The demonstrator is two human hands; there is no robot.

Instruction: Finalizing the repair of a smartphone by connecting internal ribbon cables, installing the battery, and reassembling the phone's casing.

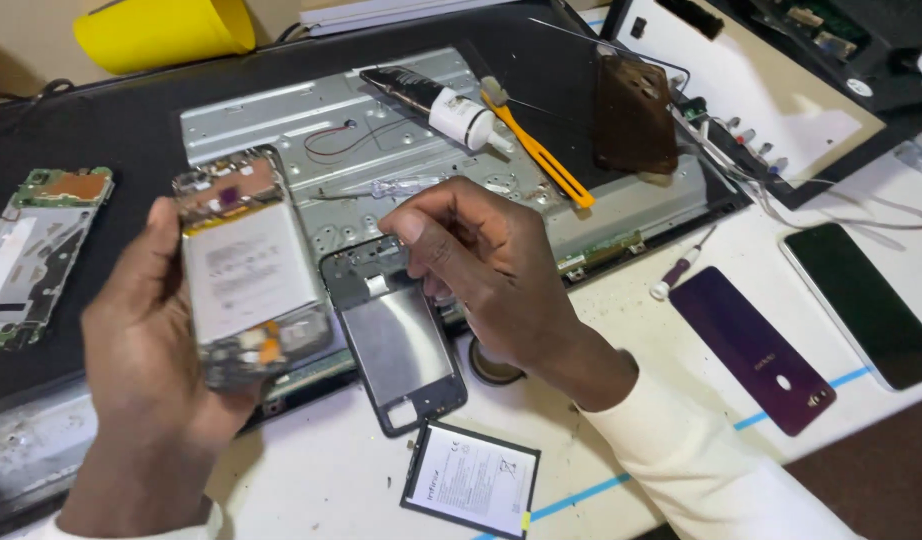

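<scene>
**Opened phone up in one hand, frame under the other**

My left hand [156,330] grips the opened phone [249,268] by its edges, tilted so its battery side faces me. My right hand [481,260] pinches the top of the empty phone frame [396,335], fingertips closed, steadying it on the white table [321,480] beside a loose battery [473,478].

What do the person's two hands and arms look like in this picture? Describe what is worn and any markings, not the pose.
Both hands are bare: no gloves, rings or watch show. The right hand comes out of a long cream-white sleeve of soft fabric. At the left hand, only a sliver of the same pale cuff shows at the picture's lower edge. No markings are visible.
</scene>
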